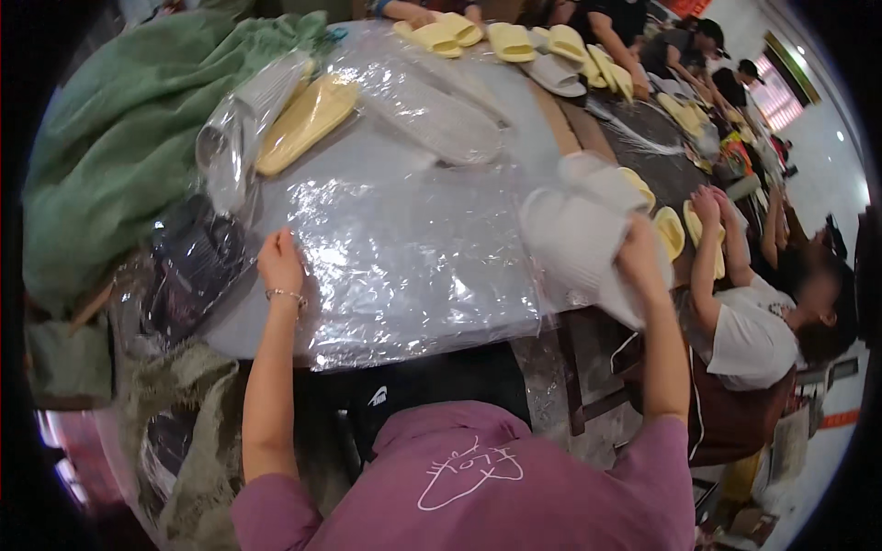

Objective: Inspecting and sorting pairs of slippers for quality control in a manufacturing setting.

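Observation:
My right hand (640, 257) grips a pair of pale grey slippers (574, 230), slightly blurred, over the right side of the table. Flat in front of me lies a shiny clear plastic bag (418, 266). Beside its left edge is my left hand (280, 264), fingers curled closed; whatever they may pinch is hidden. Farther back, bagged grey slippers (432, 110) rest on the table. Left of them are a bagged yellow slipper (308, 124) and a bagged grey slipper (225, 156). Dark slippers (193, 262) in clear plastic sit left of my left hand.
A green cloth heap (138, 129) covers the far left. Several yellow slippers (510, 41) line the table's far edge. At right, a person in a white shirt (753, 335) handles yellow slippers, and other people stand along a dark table (634, 138).

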`<state>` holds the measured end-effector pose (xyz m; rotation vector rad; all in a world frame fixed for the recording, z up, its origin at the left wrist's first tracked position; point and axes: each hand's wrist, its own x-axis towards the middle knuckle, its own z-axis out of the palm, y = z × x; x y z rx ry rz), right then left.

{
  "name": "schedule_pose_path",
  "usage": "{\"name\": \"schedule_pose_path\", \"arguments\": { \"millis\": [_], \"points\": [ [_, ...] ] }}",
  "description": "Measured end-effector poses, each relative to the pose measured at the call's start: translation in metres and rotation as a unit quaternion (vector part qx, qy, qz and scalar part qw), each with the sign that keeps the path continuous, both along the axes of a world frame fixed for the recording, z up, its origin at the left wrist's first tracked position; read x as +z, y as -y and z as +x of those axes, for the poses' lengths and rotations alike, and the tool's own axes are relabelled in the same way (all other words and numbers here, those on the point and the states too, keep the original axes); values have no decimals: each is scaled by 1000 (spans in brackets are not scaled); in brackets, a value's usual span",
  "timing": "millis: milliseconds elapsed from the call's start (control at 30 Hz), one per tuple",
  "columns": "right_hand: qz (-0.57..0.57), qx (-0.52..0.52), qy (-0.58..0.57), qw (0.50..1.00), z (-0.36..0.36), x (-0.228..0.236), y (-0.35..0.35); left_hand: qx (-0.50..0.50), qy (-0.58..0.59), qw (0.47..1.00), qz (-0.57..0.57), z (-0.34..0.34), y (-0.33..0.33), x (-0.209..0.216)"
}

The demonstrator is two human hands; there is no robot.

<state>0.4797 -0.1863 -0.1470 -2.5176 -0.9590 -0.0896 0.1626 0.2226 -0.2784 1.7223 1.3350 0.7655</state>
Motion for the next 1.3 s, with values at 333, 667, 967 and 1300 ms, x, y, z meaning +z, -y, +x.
{"name": "schedule_pose_path", "arguments": {
  "millis": [333, 667, 967, 1300],
  "points": [
    [200, 173, -139, 954, -112, 27, -76, -385, -260, 818, 340, -12, 91, 30],
    [16, 83, -109, 990, -126, -68, -149, -325, -329, 837, 292, 8, 92, 24],
    [83, 60, -48, 994, -90, -52, -108, -319, -335, 840, 283, 9, 88, 21],
    [42, 262, -53, 963, -136, -66, -164, -122, 289, 947, -71, 10, 37, -11]
  ]
}}
